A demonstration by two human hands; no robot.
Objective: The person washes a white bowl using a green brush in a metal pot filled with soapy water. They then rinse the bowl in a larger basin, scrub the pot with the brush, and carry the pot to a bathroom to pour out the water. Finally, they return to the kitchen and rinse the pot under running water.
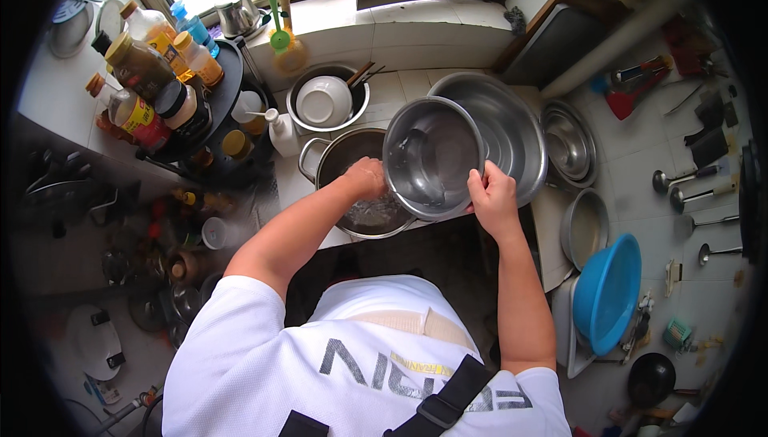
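My right hand (495, 200) grips the lower right rim of a stainless steel basin (432, 155), tilted so that its inside faces the camera. This basin overlaps a larger steel basin (516, 131) behind it. My left hand (365, 178) is over a two-handled steel pot (312, 164), beside the tilted basin's left rim; its fingers point down and are partly hidden, so whether they hold anything does not show. Stirred, rippling water (375, 212) lies in the pot.
Behind the pot stand a steel bowl (294, 107) with a white bowl (324, 101) inside and a white pump bottle (282, 132). A black rack (231, 77) of sauce bottles is at the left. A blue plastic basin (609, 296) and steel bowls (567, 143) are at the right.
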